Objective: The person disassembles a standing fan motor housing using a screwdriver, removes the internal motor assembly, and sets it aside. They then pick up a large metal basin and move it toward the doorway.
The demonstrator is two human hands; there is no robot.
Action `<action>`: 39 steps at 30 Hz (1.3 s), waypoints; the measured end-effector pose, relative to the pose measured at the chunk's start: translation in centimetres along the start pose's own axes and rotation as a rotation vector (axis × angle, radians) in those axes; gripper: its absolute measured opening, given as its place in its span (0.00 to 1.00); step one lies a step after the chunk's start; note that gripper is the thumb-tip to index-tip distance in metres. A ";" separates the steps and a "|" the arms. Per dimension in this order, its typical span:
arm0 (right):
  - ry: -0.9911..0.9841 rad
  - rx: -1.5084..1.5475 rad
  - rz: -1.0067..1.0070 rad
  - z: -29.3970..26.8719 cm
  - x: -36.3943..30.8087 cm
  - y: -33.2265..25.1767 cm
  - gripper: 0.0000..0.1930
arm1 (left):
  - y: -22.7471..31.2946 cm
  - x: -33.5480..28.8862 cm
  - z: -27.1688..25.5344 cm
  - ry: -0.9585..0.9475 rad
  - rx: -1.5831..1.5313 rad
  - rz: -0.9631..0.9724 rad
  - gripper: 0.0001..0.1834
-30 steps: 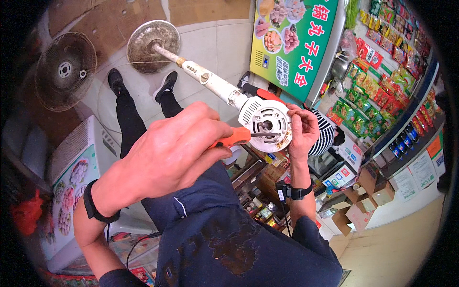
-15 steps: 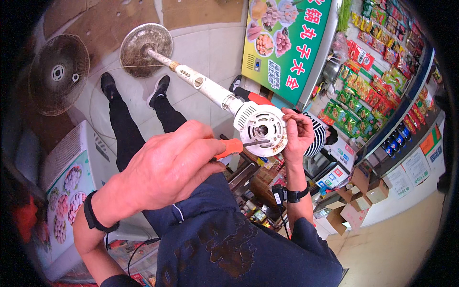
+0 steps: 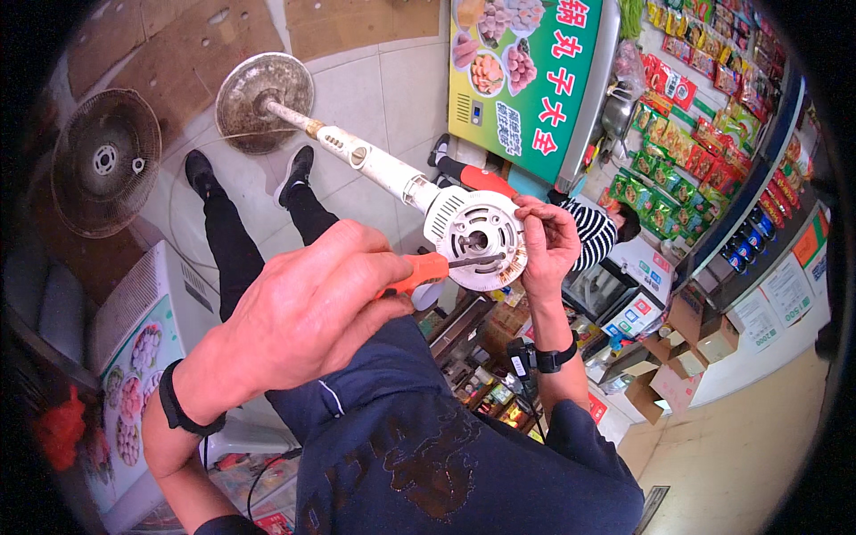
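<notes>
The white motor housing [image 3: 501, 272] of a stand fan faces me, its round slotted front stained brown along the lower edge. A central shaft hole shows. My left hand [image 3: 308, 308] is closed around the orange handle of a screwdriver [image 3: 426, 271]. The dark screwdriver shaft lies across the housing's front, with its tip near a lower slot. On the far side, my right hand [image 3: 547, 245] has its thumb and fingers closed at the housing's right rim. Whether those fingertips also pinch something small, I cannot tell. A white pole [image 3: 370, 168] runs from the housing to a rusty round base [image 3: 259, 107].
A round fan grille [image 3: 107, 192] stands at the far left. Behind the housing is a green-and-yellow chest freezer [image 3: 526, 80]. A person in a striped top [image 3: 588, 234] is beyond my right hand. Shelves of packets [image 3: 669, 169] and cardboard boxes [image 3: 682, 343] line the right.
The whole view has shifted slightly, and the striped person shows more. My left hand and the screwdriver stay at the housing's front. My right hand remains at its rim.
</notes>
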State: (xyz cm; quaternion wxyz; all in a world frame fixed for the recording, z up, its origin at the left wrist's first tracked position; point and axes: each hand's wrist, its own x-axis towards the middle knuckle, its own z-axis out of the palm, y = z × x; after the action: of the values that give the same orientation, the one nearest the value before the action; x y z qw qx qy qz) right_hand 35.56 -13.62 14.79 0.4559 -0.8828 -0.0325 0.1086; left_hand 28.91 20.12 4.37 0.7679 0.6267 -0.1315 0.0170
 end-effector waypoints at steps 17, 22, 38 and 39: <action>0.075 -0.057 0.036 2.2 -0.3 -0.7 0.07 | 2.3 2.5 -2.0 -0.339 0.218 0.069 0.17; 0.042 -0.110 -0.009 2.2 -0.1 -0.5 0.07 | 2.2 3.4 -2.6 -0.414 0.212 -0.242 0.21; 0.060 -0.032 0.068 2.5 -0.3 -1.3 0.07 | 5.3 2.9 -2.2 -0.154 0.208 -0.222 0.23; 0.055 -0.033 0.070 2.4 -0.3 -1.4 0.07 | 5.3 2.8 -2.2 -0.262 0.246 -0.287 0.25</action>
State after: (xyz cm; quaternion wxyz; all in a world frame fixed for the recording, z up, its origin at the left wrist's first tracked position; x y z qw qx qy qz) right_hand 34.76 -10.93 14.57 0.4379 -0.8935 0.0091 0.0996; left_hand 31.01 22.97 9.69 0.6567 0.7246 -0.1365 -0.1583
